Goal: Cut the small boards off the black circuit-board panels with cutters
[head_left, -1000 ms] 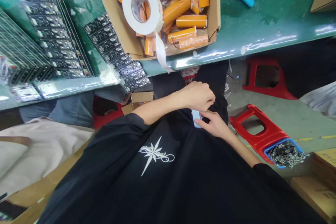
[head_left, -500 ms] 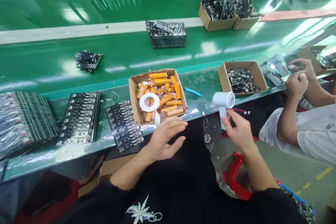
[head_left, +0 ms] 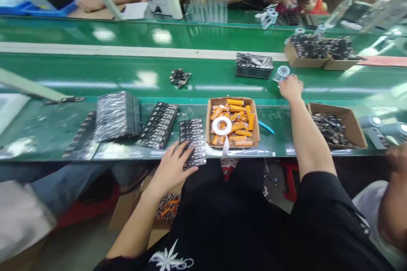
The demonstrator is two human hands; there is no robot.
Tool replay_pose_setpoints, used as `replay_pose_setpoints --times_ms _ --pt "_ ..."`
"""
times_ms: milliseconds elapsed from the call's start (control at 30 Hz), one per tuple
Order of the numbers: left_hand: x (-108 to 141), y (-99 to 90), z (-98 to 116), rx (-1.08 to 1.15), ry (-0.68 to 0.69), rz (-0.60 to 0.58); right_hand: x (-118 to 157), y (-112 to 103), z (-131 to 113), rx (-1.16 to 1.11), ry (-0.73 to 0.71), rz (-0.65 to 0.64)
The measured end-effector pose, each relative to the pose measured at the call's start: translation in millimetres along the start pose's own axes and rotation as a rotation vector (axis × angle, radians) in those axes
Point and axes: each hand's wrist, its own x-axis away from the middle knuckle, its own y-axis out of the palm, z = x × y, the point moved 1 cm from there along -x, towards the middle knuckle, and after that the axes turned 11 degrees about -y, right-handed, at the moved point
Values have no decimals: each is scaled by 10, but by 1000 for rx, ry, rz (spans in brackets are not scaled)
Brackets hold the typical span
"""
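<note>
While the right hand point(head_left: 291, 87) reaches out over the green belt point(head_left: 216, 79), its fingers rest at the one light-blue gadget point(head_left: 282, 71) lying there — whether they grip it or have let go, I cannot tell. The left hand point(head_left: 173, 169) holds nothing; its fingers are spread loosely, tips at the edge of one flat sheet of circuit boards point(head_left: 194, 129) on the near bench. Left of that sheet are two stacks, one low point(head_left: 159, 125) and one tall point(head_left: 117, 116).

Two cartons stand on the bench. The nearer carton point(head_left: 208, 123) holds more than a dozen orange cylinders point(head_left: 244, 132), overlapping, with one white tape roll point(head_left: 229, 125) on top; the right-hand carton point(head_left: 355, 127) holds a heap of dark parts point(head_left: 329, 127). Between them lies one blue tool point(head_left: 266, 127). Two more cartons point(head_left: 305, 61) — side by side beyond the belt's middle strip — are heaped with dark pieces.
</note>
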Motion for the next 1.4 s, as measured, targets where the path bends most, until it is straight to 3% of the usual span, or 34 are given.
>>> replay_pose_setpoints --times_ms 100,167,233,333,467,567,700,867,967,1067,1167,1233,1267,1333,1400 --pt "65 37 -3 -80 -65 -133 538 71 -184 -194 -124 261" --pt "26 13 12 -82 -83 -163 1065 99 -271 -368 -273 342" --pt "-53 -48 9 -62 -52 -178 1627 117 -314 -442 -348 377" --pt "-186 -171 -57 -12 39 -150 2348 136 -330 -452 -344 412" --pt "-318 -272 -191 63 114 -32 2855 127 -378 -422 -296 431" --pt "-348 -273 -213 98 136 78 2927 82 -531 -448 -331 428" --pt "-261 -344 -91 229 141 274 2814 -4 -898 -547 -460 422" --pt "-79 -812 125 409 54 530 2588 -123 -1423 -721 -626 334" --pt "-81 -1152 227 503 192 534 2470 -183 -1679 -817 -714 314" --pt "-161 -1394 325 687 337 453 2425 -178 -1856 -882 -789 218" --pt "-208 -1530 433 748 469 306 2502 -102 -1923 -938 -846 58" --pt "-189 -1555 455 689 555 246 2597 -39 -1877 -936 -816 87" --pt "-170 -1540 430 651 570 275 2643 -10 -1823 -911 -767 145" --pt "-137 -1438 292 587 532 465 2715 34 -1660 -837 -649 269" --pt "-151 -1213 61 571 408 645 2740 52 -1438 -765 -572 342"
